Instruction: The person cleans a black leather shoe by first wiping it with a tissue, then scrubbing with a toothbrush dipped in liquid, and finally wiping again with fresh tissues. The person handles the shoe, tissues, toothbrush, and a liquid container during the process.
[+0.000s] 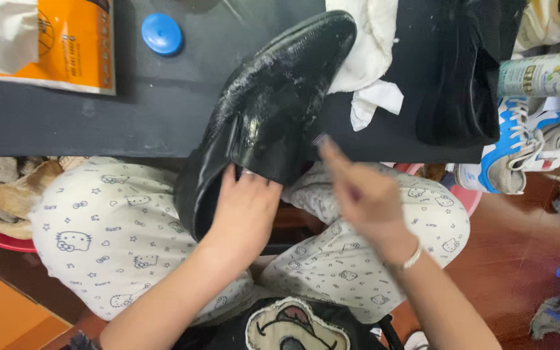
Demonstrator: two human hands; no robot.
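Steadying the black shoe (264,110) with your left hand (244,204) gripping its opening worked; your blurred right hand (358,188), beside the shoe, pinched something unclear.

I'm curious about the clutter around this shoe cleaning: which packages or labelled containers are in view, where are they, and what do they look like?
Orange packet: flat, rectangular, dark print, on the black table's far left corner, partly under a white cloth.
Bottle: lying at the right edge, white, with a green and white label.
Blue lid: small, round, unlabelled, beside the orange packet.
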